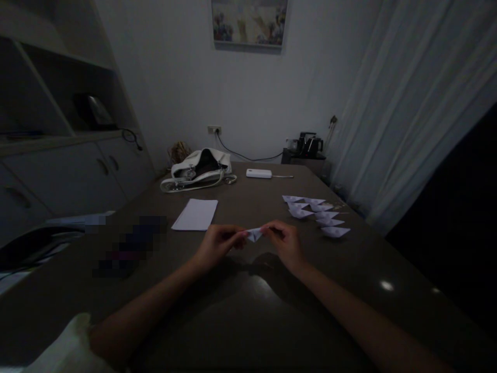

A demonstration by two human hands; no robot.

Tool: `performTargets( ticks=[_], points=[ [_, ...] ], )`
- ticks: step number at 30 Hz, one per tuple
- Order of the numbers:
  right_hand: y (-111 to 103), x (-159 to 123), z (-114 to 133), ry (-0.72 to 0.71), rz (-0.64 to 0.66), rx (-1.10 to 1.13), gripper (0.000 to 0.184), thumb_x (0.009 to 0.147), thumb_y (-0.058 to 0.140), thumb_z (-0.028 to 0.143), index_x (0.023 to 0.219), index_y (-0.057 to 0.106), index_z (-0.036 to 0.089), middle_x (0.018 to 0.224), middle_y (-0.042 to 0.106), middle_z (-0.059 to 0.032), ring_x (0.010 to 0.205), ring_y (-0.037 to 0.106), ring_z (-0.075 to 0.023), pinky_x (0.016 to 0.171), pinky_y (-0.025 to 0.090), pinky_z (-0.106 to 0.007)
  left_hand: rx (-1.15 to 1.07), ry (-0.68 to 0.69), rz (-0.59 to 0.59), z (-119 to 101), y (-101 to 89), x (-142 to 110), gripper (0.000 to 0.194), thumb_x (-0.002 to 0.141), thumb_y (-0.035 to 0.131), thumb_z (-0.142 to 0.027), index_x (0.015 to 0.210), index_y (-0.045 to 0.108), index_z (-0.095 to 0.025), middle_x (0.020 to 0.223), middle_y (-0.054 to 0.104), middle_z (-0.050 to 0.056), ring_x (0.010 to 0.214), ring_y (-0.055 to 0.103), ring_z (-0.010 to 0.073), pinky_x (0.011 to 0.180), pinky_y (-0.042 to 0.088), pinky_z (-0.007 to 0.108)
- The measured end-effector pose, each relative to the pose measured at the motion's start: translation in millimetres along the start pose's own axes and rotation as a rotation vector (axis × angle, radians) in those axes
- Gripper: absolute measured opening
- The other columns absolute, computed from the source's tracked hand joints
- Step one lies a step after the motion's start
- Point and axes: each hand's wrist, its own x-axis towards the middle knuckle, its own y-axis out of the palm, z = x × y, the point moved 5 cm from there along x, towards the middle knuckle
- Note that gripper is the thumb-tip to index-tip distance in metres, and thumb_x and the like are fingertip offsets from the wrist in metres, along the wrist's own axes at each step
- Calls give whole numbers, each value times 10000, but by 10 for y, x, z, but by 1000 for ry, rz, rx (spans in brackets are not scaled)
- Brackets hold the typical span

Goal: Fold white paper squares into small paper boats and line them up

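Between my two hands, just above the table, is a small folded white paper boat. My left hand pinches its left end between thumb and fingers. The right end is pinched by my right hand. Several finished-looking paper boats stand in two rough columns to the right, beyond my right hand. A stack of blank white paper lies flat to the left, just past my left hand.
A white handbag rests at the table's far left, and a white power bank with a short cord lies at the far middle. A blurred dark object is on the left. Behind the table stands a black kettle.
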Motion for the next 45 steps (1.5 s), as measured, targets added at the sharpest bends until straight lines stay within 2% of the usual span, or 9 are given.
performTargets(
  ticks=[7,12,15,19,24,32,38,43,45],
  points=[
    [74,-9,-4,128,77,81,235,778,613,384,702,649,164,660,630,-36,634,576,-160,588,442,-258,-71,-35,29,-34,25,-8,283,803,591,-381,703,628,-120,594,597,10,557,544,118,532,422,201],
    [103,-24,22,97,163,-52,221,781,606,358,677,633,164,629,601,-16,606,539,-134,567,417,-239,-5,-84,170,6,116,-32,302,809,578,-419,785,642,-124,632,612,15,559,555,119,504,418,198],
    [134,-45,-35,183,188,24,266,769,613,407,678,619,156,611,585,-9,571,521,-118,529,408,-223,-58,-120,152,40,121,-27,323,795,592,-440,760,627,-121,602,606,8,528,555,114,488,420,198],
    [273,-117,-77,309,385,153,319,739,638,456,689,624,141,569,572,5,501,499,-95,491,389,-210,-130,-142,80,47,89,-5,328,762,626,-440,720,596,-116,589,606,5,501,546,102,492,431,202],
    [302,-127,-54,281,426,181,340,746,633,453,600,600,148,520,550,18,476,480,-85,487,373,-205,-195,-156,74,53,100,8,335,747,636,-451,699,570,-126,568,599,-5,486,539,101,490,430,208],
    [286,-137,19,227,544,119,264,758,636,363,608,611,148,543,579,13,497,504,-95,504,386,-213,-147,-137,201,95,147,-31,342,801,581,-468,727,564,-134,609,581,-9,520,525,102,480,400,194],
    [294,-125,42,231,444,169,297,785,599,397,617,596,152,561,566,14,503,501,-94,516,394,-213,-130,-96,129,58,112,-26,333,822,544,-463,715,513,-150,583,512,-34,497,467,95,455,354,190],
    [365,-207,47,234,643,173,285,776,623,389,624,592,151,581,575,11,524,509,-94,532,403,-211,94,-5,162,2,157,-32,383,874,426,-456,649,493,-153,589,435,-34,559,415,107,499,334,203],
    [373,-223,56,246,652,196,280,779,622,386,633,595,149,594,584,7,525,510,-93,537,407,-213,112,4,161,9,158,-34,404,876,413,-465,627,477,-153,576,410,-38,550,392,104,492,318,204]
  ],
)
